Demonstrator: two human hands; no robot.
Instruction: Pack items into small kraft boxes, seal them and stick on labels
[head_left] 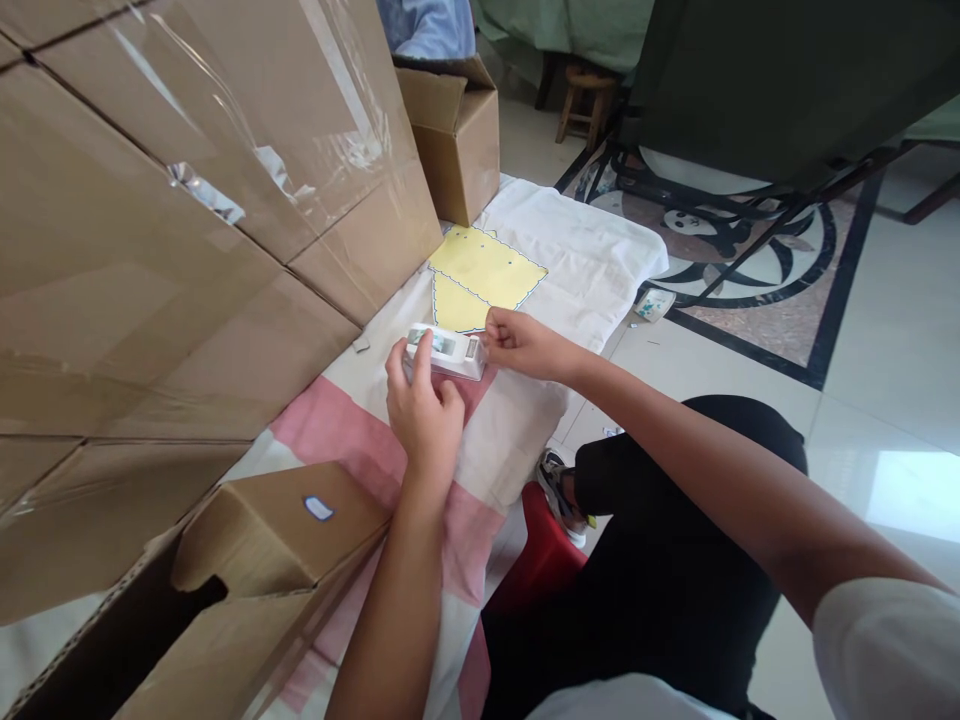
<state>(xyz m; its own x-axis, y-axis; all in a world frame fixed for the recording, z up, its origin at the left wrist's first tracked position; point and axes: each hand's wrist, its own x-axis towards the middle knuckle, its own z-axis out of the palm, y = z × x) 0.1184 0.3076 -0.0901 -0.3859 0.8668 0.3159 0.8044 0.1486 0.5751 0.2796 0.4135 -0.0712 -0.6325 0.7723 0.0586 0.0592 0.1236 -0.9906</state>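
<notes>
Small white box (448, 352), flat, picture label on top. Grip: left hand (424, 408) clamped round it, right hand (519, 345) pinching its end.

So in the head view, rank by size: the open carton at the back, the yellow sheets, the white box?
1. open carton
2. yellow sheets
3. white box, though nearest the camera.

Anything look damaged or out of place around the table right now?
Yes: on the big brown cardboard carton at left, the clear packing tape has a torn end curling off. A small grey scrap lies loose on the white cloth.
</notes>
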